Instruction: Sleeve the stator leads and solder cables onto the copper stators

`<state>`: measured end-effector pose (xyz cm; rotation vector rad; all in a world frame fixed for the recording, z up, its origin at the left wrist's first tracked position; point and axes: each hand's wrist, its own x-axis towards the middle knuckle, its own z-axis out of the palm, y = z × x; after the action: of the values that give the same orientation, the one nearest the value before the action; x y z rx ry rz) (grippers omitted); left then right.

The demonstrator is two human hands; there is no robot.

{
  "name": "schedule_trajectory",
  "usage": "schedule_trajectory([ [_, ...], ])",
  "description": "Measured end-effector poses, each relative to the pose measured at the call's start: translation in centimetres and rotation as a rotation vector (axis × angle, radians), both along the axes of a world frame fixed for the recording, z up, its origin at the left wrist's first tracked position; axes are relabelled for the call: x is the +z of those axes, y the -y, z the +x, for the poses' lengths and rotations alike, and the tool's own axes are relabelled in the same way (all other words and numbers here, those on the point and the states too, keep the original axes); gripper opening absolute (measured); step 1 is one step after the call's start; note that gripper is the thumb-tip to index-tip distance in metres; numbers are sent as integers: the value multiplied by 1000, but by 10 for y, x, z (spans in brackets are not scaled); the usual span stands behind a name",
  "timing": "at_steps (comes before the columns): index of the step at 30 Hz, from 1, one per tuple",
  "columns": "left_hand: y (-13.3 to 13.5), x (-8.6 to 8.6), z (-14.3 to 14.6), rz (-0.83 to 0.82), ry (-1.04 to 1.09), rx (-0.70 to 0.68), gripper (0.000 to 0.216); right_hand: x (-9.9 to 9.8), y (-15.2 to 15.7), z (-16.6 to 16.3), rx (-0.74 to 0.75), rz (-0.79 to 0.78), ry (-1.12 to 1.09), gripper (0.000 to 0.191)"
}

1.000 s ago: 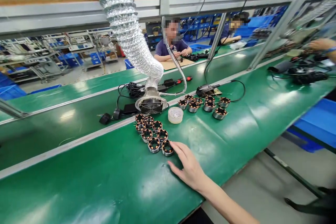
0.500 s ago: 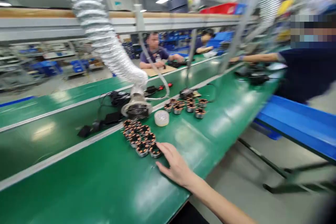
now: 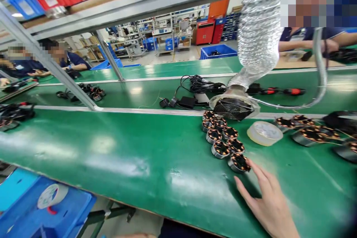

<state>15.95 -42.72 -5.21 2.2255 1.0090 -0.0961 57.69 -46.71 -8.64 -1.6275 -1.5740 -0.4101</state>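
My right hand (image 3: 269,200) is at the lower right of the frame. Thumb and forefinger stand wide apart; the forefinger tip meets the right rim of the nearest copper-wound ring (image 3: 233,164), and the thumb is clear of it, over the green bench top (image 3: 119,148). My left hand or forearm (image 3: 136,235) shows only as a sliver of skin at the bottom edge, left of centre; cannot tell how its fingers stand.

The touched ring lies right of centre, at the near end of a cluster. Seven further rings (image 3: 214,137) run up the frame from it in two rough columns, close-packed, holes upward.

Just beyond the cluster: a round fan grille (image 3: 232,108) at the mouth of a foil duct (image 3: 258,33) descending from the upper right. Right of the cluster: a roll of clear tape (image 3: 264,134) lying flat, then a second group of rings (image 3: 308,135) at the right edge. Black cables (image 3: 202,83) lie coiled above centre. Lower left: a blue tray (image 3: 80,206) holding another tape roll (image 3: 52,196). Co-workers sit at upper left and upper right.
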Motion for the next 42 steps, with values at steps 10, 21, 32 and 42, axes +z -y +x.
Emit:
schedule_trajectory([
  [10,-226,87,21,149,490,453,46,-3,-4,2,-33,18,38,71],
  [21,-374,61,158,749,137,467,97,5,-6,-1,-57,32,99,68],
  [32,-397,35,156,779,-102,474,30,8,-6,-1,-1,32,79,66],
  [42,-338,103,108,998,-21,497,20,15,2,-2,9,186,78,69],
])
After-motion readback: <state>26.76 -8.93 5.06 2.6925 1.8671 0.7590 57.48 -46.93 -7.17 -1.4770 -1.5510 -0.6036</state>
